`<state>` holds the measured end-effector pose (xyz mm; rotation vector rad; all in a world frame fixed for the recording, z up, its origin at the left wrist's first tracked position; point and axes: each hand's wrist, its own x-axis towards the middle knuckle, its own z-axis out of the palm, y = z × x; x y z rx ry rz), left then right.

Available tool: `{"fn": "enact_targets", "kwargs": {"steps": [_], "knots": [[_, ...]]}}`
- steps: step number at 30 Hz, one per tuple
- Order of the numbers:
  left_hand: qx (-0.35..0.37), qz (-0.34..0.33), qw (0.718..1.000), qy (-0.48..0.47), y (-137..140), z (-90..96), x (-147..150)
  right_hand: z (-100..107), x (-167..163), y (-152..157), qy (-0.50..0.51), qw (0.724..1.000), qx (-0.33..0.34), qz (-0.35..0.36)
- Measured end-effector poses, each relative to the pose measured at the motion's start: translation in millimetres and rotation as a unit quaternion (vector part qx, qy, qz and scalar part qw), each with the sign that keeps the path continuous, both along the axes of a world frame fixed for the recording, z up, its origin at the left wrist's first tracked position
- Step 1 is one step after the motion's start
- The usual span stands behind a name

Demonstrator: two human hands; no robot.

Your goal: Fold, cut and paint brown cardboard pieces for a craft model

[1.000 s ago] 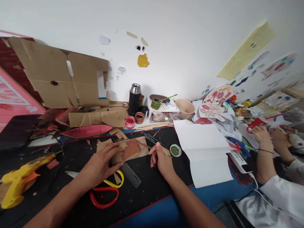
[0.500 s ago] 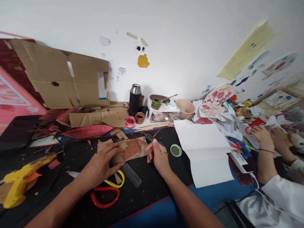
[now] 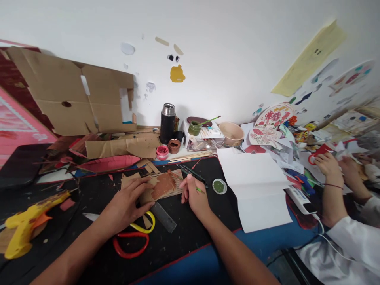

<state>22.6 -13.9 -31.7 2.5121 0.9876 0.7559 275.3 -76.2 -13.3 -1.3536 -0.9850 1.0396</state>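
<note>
Pinching the paintbrush [image 3: 200,190], your right hand [image 3: 194,194] curls beside the cardboard [image 3: 164,185]; your left hand [image 3: 130,198], loosely spread, rests across its left end.

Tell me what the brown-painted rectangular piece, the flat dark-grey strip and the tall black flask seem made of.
Brown-painted rectangular piece: corrugated cardboard, by ridges near its right end; paint looks matte.
Flat dark-grey strip: looks smooth; plastic or metal, unclear which.
Tall black flask: probably metal, by its shiny silver top; black body looks coated.
</note>
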Motion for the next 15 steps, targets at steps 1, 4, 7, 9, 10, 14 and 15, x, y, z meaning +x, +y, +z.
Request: {"fn": "enact_targets", "kwargs": {"steps": [1,4,7,9,10,14,15], "knots": [[0.0,0.001,1.0,0.001,0,-0.3,0,0,1,-3,-0.007,1.0,0.001,0.002],[0.001,0.0,1.0,0.002,0,-0.6,0,2,7,-16,-0.034,0.999,-0.003,0.003],[0.003,-0.003,1.0,0.002,0,-0.7,-1,4,15,-33,-0.051,0.999,-0.018,0.007],[0.007,-0.004,1.0,0.001,1,-1.1,-1,6,19,-43,-0.057,0.998,-0.025,0.015],[0.009,-0.004,1.0,0.001,1,-1.5,-1,6,21,-48,-0.06,0.998,-0.027,0.019],[0.011,-0.005,1.0,0.002,1,-3.3,-1,8,27,-60,-0.065,0.997,-0.036,0.03],[0.01,-0.004,1.0,0.002,1,-3.6,-1,8,28,-62,-0.067,0.997,-0.036,0.03]]}}
